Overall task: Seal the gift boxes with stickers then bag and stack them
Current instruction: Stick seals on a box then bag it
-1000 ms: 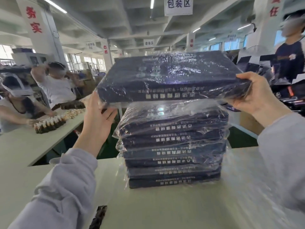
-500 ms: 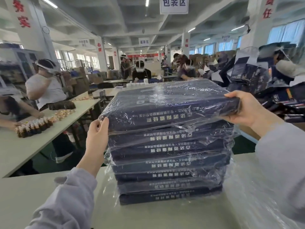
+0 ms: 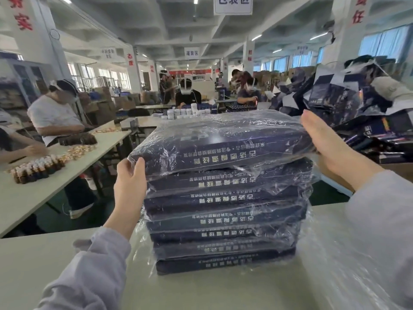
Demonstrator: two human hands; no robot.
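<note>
The bagged top box [image 3: 223, 142] sits on the stack [image 3: 223, 220]. The left hand [image 3: 130, 182] grips its corner, and the right hand [image 3: 330, 142] presses flat. It just needs straightening, I think.

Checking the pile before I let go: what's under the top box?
Under the top box lies a stack of about six more bagged dark boxes on the table. Only their near edges show; their top faces, and the table beneath them, are covered.

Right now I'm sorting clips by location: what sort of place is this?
Most likely a factory packing hall: a stack of bagged boxes stands on a long table, workers sit at other tables, and cartons are piled at the back.
</note>
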